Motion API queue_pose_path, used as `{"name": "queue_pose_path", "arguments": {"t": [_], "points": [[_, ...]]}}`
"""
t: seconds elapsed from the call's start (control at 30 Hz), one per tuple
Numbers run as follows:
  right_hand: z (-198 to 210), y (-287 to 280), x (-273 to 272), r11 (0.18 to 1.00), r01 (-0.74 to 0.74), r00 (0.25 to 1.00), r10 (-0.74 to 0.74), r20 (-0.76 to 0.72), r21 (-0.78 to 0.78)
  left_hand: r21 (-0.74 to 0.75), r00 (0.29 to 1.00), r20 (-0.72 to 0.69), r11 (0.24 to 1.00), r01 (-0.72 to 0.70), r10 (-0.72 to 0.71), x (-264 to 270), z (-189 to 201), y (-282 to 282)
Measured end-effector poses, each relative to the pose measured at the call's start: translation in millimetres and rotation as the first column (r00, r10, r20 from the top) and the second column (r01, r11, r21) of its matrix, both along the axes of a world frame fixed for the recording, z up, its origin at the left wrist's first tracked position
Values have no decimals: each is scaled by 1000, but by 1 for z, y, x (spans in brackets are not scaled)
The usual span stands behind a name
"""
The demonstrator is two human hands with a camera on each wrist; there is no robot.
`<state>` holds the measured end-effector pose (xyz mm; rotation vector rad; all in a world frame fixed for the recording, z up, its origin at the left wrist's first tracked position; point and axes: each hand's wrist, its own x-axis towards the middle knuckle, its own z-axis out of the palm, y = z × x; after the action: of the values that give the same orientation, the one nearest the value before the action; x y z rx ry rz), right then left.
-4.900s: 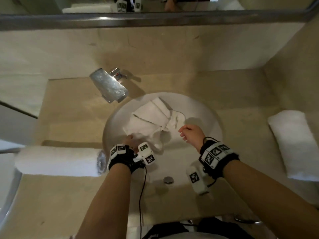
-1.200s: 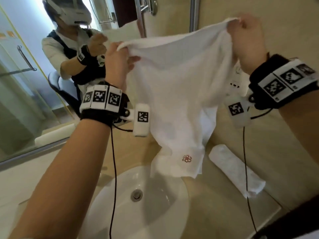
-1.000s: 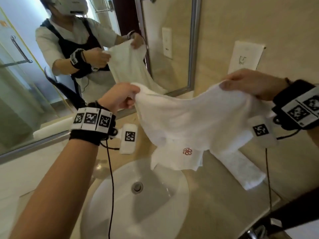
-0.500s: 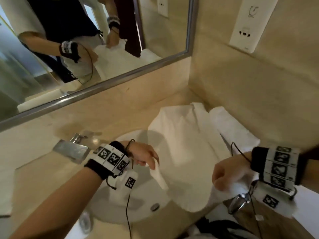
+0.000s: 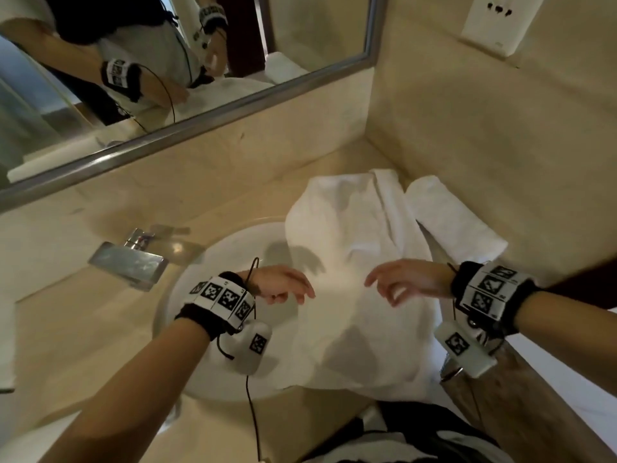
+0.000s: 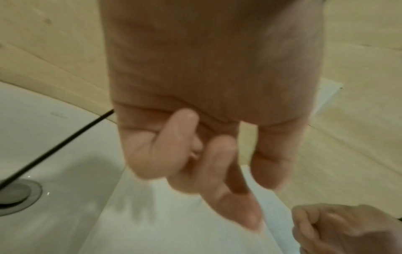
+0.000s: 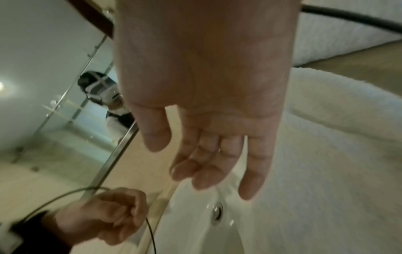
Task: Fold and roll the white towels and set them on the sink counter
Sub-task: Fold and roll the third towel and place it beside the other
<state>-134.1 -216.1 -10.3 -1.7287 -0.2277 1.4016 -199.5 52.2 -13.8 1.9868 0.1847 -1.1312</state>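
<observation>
A white towel (image 5: 360, 248) lies spread flat, draped from the back counter over the right side of the sink basin (image 5: 233, 259) to the front edge. My left hand (image 5: 287, 290) hovers over the towel's left edge with loosely bent fingers (image 6: 219, 154) and holds nothing. Over the towel's middle, my right hand (image 5: 390, 284) hangs with relaxed, nearly straight fingers (image 7: 254, 171), also empty. The towel (image 7: 326, 154) fills the right of the right wrist view. A rolled white towel (image 5: 454, 222) lies on the counter just right of the spread one.
The faucet (image 5: 128, 259) stands left of the basin, the drain (image 7: 217, 213) in its bottom. Another rolled towel's end (image 5: 6, 345) shows at the far left on the beige counter (image 5: 83, 329). Mirror (image 5: 167, 78) behind, wall with a socket plate (image 5: 497, 21) at right.
The towel, held up in the air a second ago, now lies on the counter and basin. Both hands have let go of its edges and moved over it.
</observation>
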Motion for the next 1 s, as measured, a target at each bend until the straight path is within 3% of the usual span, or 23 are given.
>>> {"name": "queue_pose_path", "arguments": {"t": [0.07,0.17,0.3,0.37,0.5,0.63,0.77,0.83,1.0], "points": [[-1,7,15,988,151,984,-155,90,42,-4,975,81,978,-209,209,10,-7,4],[-2,16,43,930,354,919,-365,148,96,-90,838,143,850,-519,526,31,-13,9],[-4,32,86,829,549,799,-557,225,102,-219,622,224,660,-719,751,71,-9,8],[-5,41,112,796,601,756,-593,277,65,-229,564,224,606,-762,795,95,-9,6],[-17,46,167,781,623,706,-539,459,-41,-96,630,378,705,-702,678,139,-27,7],[-28,46,206,800,555,669,-267,694,-228,148,705,493,749,-646,510,178,-43,15],[-42,57,228,823,452,688,-77,721,-343,302,787,518,789,-535,335,213,-50,14],[-51,64,236,797,432,701,-1,713,-423,295,797,479,787,-541,368,225,-57,12],[-69,73,244,727,495,740,-67,669,-475,241,860,359,854,-461,363,245,-70,10]]}}
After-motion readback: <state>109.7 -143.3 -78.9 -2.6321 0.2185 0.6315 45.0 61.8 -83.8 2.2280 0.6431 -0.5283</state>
